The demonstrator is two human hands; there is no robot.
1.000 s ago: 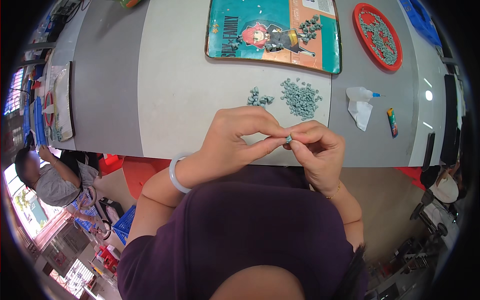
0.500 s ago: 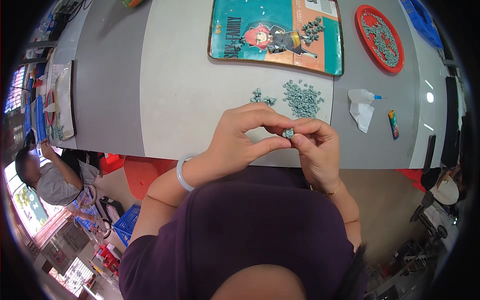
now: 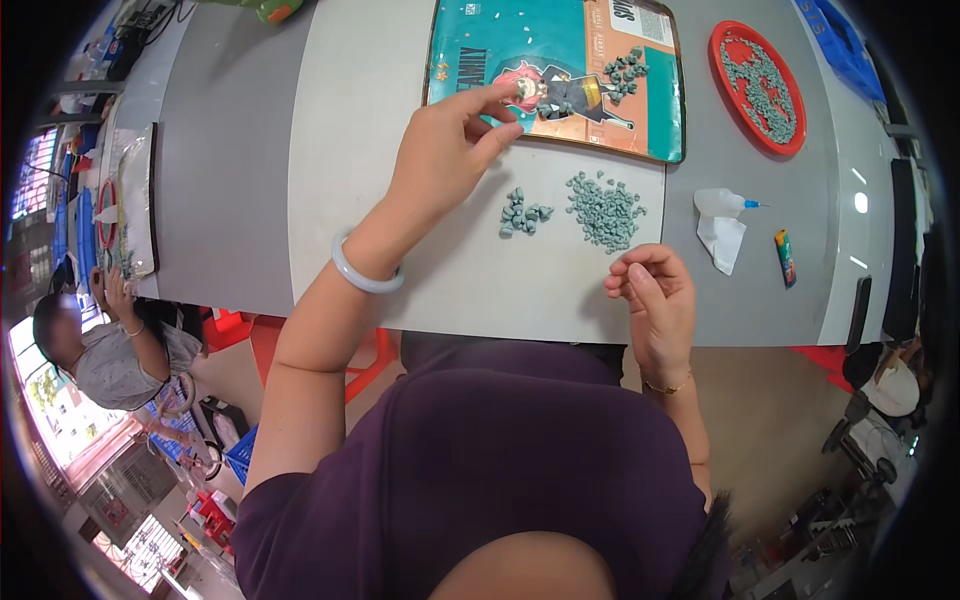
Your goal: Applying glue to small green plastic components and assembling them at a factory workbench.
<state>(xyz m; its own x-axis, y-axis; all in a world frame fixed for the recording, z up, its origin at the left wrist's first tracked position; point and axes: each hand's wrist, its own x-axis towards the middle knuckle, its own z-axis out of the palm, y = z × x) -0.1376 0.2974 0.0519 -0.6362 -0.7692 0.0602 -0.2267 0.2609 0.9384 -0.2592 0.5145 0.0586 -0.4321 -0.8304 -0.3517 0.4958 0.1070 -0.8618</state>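
My left hand (image 3: 450, 150) reaches over the lower edge of a shallow tray (image 3: 660, 150) with a colourful printed cartoon sheet. Its thumb and forefinger are apart, with nothing visible between them; the other fingers partly hide the tray. My right hand (image 3: 655, 290) hovers at the front of the table, palm turned inward. Its fingers are loosely bent, and no held piece shows. Just beyond it lies a pile of small grey-green pieces (image 3: 605, 212), like little stones. Left of that pile sits a smaller group of lumpier grey-green clusters (image 3: 523, 215). More clusters (image 3: 625, 75) rest on the tray.
A red oval plate (image 3: 716, 75) of small grey-green pieces stands at the far right. Nearer are a white squeeze bottle (image 3: 718, 203) with a blue needle tip, a white tissue (image 3: 722, 245) and a small colourful tube (image 3: 785, 258). Another person (image 3: 125, 350) sits at left.
My hands have parted; the small grey-green cluster between their fingertips is out of sight. The left has gone forward over the tray, while the right stays near the front edge.
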